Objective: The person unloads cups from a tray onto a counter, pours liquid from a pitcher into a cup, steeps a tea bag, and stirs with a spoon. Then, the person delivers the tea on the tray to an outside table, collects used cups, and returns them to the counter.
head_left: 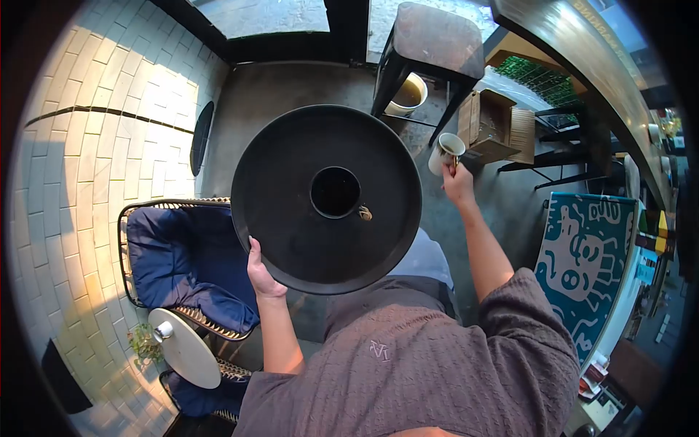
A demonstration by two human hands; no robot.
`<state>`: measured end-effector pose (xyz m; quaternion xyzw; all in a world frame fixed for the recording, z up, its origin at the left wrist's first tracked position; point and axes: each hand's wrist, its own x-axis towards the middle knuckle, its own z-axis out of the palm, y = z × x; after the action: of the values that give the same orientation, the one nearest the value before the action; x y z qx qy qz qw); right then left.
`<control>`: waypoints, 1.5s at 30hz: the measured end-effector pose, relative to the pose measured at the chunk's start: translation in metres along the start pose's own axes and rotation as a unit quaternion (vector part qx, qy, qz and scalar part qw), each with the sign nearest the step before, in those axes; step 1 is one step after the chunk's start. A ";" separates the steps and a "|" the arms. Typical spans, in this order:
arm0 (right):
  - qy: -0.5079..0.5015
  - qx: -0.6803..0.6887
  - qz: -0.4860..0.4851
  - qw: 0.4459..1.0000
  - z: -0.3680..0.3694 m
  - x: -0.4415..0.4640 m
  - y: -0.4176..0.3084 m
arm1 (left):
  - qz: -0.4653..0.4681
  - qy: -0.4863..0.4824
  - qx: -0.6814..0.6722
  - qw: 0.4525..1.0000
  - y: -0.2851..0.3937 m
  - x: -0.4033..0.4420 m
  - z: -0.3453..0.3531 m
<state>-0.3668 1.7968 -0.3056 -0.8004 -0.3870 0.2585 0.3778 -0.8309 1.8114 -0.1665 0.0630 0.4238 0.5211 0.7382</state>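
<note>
A round black serving tray (284,160) lies level in front of my body. My left hand (263,272) grips it at the lower left rim, thumb over the edge and the other fingers hidden underneath. Near the tray's middle stands a dark cup (336,193) with a gold handle; its inside is too dark to read. Out to the right, my right hand (459,186) is closed on the gold handle of a white mug (440,154). The mug is held apart from the tray, and its contents cannot be made out.
Ahead are a tall stool (439,36), a white bucket (408,97) with brownish contents and an open cardboard box (486,124). On the left stand a navy-cushioned chair (164,251) and a small round table (186,349) by a tiled wall. A teal patterned panel (582,255) stands right.
</note>
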 end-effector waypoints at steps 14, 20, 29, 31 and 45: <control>-0.172 -0.436 -0.015 0.884 0.134 0.320 0.057 | 0.081 0.183 -0.074 0.977 -0.047 0.044 0.066; -0.133 -0.510 -0.177 0.832 0.166 0.385 0.095 | 0.128 0.267 -0.087 0.951 -0.085 0.052 0.099; -0.043 -0.604 -0.284 0.743 0.186 0.431 0.167 | 0.135 0.302 -0.119 0.936 -0.113 0.039 0.117; -0.186 -0.626 -0.167 0.739 0.180 0.426 0.137 | 0.141 0.320 -0.112 0.930 -0.119 0.031 0.116; -0.205 0.146 0.371 0.894 0.116 0.232 0.096 | 0.210 0.289 -0.176 0.917 -0.182 -0.079 0.081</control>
<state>-0.2766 1.9929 -0.4782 -0.7510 -0.0883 0.5919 0.2792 -0.6522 1.6925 -0.1685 -0.1340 0.4970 0.7256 0.4566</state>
